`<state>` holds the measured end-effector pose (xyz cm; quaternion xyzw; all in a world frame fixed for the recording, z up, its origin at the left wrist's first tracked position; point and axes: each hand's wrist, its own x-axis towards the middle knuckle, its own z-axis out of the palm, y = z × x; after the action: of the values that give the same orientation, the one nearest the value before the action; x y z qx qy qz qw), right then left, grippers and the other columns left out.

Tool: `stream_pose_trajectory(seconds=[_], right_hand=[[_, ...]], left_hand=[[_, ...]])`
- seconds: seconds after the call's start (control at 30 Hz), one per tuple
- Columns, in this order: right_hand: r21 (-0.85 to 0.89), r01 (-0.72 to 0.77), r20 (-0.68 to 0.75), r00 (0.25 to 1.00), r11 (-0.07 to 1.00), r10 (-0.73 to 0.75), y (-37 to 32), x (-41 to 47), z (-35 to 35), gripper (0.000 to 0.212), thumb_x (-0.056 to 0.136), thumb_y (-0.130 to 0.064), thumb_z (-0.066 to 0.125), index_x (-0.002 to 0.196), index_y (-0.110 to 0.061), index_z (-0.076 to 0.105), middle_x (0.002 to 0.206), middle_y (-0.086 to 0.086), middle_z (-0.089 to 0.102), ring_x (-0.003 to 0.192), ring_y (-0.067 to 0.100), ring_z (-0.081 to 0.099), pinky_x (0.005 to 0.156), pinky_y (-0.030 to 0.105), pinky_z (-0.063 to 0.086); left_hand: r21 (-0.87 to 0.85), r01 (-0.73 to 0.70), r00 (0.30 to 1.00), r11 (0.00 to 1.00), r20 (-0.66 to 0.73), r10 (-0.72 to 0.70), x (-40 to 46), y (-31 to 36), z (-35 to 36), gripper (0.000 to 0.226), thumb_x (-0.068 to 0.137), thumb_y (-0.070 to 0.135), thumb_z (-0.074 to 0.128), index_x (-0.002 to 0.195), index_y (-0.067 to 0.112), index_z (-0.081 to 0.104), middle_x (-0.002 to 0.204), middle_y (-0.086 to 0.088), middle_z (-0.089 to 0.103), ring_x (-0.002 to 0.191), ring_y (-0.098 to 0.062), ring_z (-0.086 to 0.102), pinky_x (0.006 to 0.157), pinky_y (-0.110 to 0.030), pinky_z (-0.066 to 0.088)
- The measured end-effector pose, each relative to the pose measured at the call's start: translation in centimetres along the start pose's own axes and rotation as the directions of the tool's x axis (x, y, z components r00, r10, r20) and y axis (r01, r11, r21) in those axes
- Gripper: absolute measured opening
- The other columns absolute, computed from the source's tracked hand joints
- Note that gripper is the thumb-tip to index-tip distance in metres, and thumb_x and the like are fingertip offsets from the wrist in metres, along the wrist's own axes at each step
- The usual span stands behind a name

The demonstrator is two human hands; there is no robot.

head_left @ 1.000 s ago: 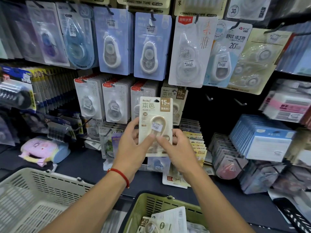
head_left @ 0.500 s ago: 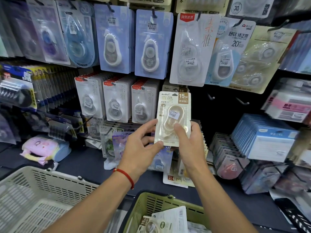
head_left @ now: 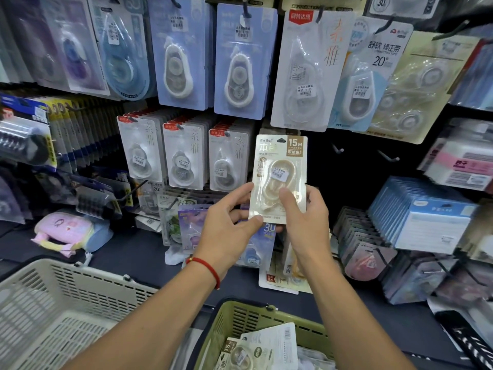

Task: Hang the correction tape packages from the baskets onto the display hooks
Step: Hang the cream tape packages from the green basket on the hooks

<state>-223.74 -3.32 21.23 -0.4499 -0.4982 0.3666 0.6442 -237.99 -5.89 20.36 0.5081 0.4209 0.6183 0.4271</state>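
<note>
Two hands hold one beige package (head_left: 278, 166) upright in front of a display wall. The left hand (head_left: 226, 228) pinches its lower left corner with the thumb; the right hand (head_left: 306, 222) grips its lower right edge, thumb on the blister. Just right of the package, two bare hooks (head_left: 389, 156) stick out. Below the hands sits a green basket (head_left: 256, 319) holding more packages; left of it, a white basket (head_left: 66, 297).
</note>
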Motion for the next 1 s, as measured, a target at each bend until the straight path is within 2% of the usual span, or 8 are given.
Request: stream_pose_trajectory(seconds=[0.17,0.23,0.33,0.43,0.5,0.57,0.8,1.0], right_hand=[[-0.094,0.003,-0.014,1.0,0.996,-0.004,0.0,0.7,-0.3,0.027,0.096,-0.043,0.074,0.115,-0.027,0.062,0.096,-0.011,0.076,0.078,0.004,0.075,0.054,0.019,0.055],[-0.262,0.001,-0.006,1.0,0.965,-0.003,0.3,0.8,-0.6,0.045,0.097,-0.051,0.07,0.129,-0.023,0.057,0.102,-0.01,0.074,0.087,-0.003,0.071,0.068,0.02,0.057],[-0.674,0.161,0.022,0.98,0.721,-0.199,1.2,1.0,-1.1,0.061,0.101,-0.046,0.062,0.152,-0.018,0.042,0.143,0.0,0.052,0.126,0.009,0.052,0.098,0.027,0.044],[-0.781,0.487,0.292,0.839,0.392,-0.459,1.6,1.9,-0.4,0.05,0.098,-0.024,0.063,0.147,-0.018,0.051,0.151,0.006,0.047,0.137,0.024,0.045,0.106,0.043,0.043],[-0.763,0.608,0.477,0.759,0.22,-0.444,2.1,3.4,0.4,0.05,0.095,-0.022,0.063,0.144,-0.018,0.055,0.155,0.007,0.046,0.141,0.027,0.044,0.106,0.045,0.043],[-0.779,0.616,0.549,0.759,0.113,-0.35,2.6,5.0,0.9,0.052,0.094,-0.023,0.064,0.144,-0.018,0.055,0.161,0.008,0.039,0.148,0.029,0.037,0.11,0.048,0.041],[-0.816,0.576,0.572,0.791,-0.049,-0.218,2.9,8.3,1.6,0.055,0.091,-0.02,0.063,0.145,-0.019,0.053,0.166,0.01,0.028,0.15,0.033,0.029,0.109,0.046,0.046],[-0.808,0.588,0.564,0.787,0.028,-0.248,2.8,6.9,0.9,0.05,0.088,-0.011,0.063,0.137,-0.011,0.058,0.162,0.012,0.035,0.143,0.033,0.04,0.104,0.046,0.045]], left_hand=[[0.026,-0.003,1.0,1.0,-0.007,0.003,0.8,-0.6,0.1,0.063,0.09,-0.01,0.073,0.137,0.03,0.062,0.122,0.017,0.074,0.098,-0.011,0.074,0.084,-0.023,0.061],[0.167,-0.038,0.999,0.985,-0.02,0.042,1.2,-0.5,0.1,0.057,0.092,-0.004,0.071,0.138,0.029,0.063,0.125,0.017,0.073,0.106,-0.011,0.071,0.093,-0.029,0.06],[0.498,-0.067,0.979,0.864,-0.134,0.153,2.1,-0.5,-0.4,0.056,0.092,0.004,0.066,0.144,0.024,0.061,0.141,0.008,0.062,0.127,-0.01,0.058,0.113,-0.034,0.046],[0.67,-0.116,0.964,0.733,-0.102,0.246,3.6,-0.5,-0.8,0.06,0.09,0.001,0.064,0.148,0.019,0.057,0.161,0.002,0.044,0.15,-0.017,0.036,0.123,-0.022,0.021],[0.736,-0.149,0.966,0.661,-0.033,0.255,4.7,-1.0,-1.4,0.067,0.089,0.001,0.065,0.153,0.019,0.051,0.17,0.002,0.028,0.155,-0.016,0.025,0.118,-0.015,0.014],[0.771,-0.182,0.973,0.611,0.053,0.223,5.6,-1.8,-2.0,0.076,0.088,0.002,0.066,0.159,0.019,0.042,0.175,0.002,0.012,0.16,-0.018,0.015,0.123,-0.023,0.016],[0.81,-0.21,0.972,0.548,0.114,0.204,6.0,-3.2,-2.2,0.082,0.088,0.001,0.067,0.161,0.017,0.033,0.176,0.004,-0.009,0.162,-0.02,0.008,0.12,-0.038,0.035],[0.829,-0.227,0.972,0.512,0.157,0.177,4.9,-3.5,-2.6,0.077,0.089,0.002,0.066,0.159,0.017,0.039,0.176,0.003,0.002,0.156,-0.023,0.022,0.108,-0.041,0.044]])
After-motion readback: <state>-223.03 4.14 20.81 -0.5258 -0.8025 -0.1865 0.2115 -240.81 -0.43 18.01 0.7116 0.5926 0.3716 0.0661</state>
